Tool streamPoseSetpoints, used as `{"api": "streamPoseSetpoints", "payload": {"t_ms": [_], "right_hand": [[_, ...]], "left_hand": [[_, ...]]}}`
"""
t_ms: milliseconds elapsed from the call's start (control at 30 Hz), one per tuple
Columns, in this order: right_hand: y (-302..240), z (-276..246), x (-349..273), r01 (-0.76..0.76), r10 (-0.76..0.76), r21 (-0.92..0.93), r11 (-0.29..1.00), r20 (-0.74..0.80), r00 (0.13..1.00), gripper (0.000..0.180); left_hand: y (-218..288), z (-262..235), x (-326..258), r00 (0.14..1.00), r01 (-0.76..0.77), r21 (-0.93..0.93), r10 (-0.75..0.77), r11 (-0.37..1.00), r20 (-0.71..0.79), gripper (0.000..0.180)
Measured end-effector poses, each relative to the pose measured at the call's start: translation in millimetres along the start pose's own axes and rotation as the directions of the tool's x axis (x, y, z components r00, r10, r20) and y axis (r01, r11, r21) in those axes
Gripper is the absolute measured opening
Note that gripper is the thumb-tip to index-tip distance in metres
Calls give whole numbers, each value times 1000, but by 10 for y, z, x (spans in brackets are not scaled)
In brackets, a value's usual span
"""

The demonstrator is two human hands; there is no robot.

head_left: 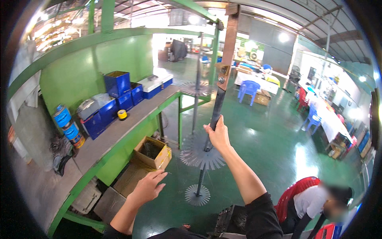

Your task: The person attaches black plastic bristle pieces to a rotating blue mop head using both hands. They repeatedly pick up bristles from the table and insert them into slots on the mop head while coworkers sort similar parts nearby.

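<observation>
My right hand (pixel 219 135) is wrapped round an upright dark metal pole (pixel 217 105), bolted at its upper part to a brown metal bar (pixel 229 47). Below that hand, a slotted round metal disc (pixel 195 153) surrounds the pole, and a smaller slotted disc (pixel 197 195) is at its lower end. My left hand (pixel 146 188) hovers to the left of the pole, its fingers stretched out and the thumb apart. A tiny dark bit shows by its fingertips; whether it is held is unclear. Behind stands another pole with a slotted disc (pixel 195 88).
On the left is a green-framed workbench (pixel 131 119) with blue bins (pixel 118 84), yellow tape (pixel 122 115) and stacked cans (pixel 68 125). An open cardboard box (pixel 152 152) sits below its edge. A person (pixel 310 203) bends over at lower right. Blue chairs (pixel 249 91) stand farther off.
</observation>
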State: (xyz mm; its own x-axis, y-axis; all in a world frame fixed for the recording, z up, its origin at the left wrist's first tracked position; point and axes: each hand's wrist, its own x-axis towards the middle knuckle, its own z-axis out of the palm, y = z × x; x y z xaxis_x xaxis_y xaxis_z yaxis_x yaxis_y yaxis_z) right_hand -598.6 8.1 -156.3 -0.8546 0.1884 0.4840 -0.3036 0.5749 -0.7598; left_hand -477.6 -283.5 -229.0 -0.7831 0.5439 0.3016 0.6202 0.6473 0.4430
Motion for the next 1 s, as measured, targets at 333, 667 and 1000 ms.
{"api": "streamPoseSetpoints", "payload": {"t_ms": [333, 667, 1000], "right_hand": [[-153, 1079, 418, 84, -79, -263, 961, 30, 996, 58], [117, 1636, 406, 71, -80, -282, 957, -23, 996, 65], [325, 1354, 294, -4, 3, -256, 967, -5, 1000, 58]], "left_hand": [[-404, -18, -1081, 871, 455, -32, -452, 890, -191, 37], [-703, 86, -1219, 834, 520, -80, -526, 850, -164, 37], [-771, 334, -600, 927, 376, -106, -372, 921, 52, 35]]}}
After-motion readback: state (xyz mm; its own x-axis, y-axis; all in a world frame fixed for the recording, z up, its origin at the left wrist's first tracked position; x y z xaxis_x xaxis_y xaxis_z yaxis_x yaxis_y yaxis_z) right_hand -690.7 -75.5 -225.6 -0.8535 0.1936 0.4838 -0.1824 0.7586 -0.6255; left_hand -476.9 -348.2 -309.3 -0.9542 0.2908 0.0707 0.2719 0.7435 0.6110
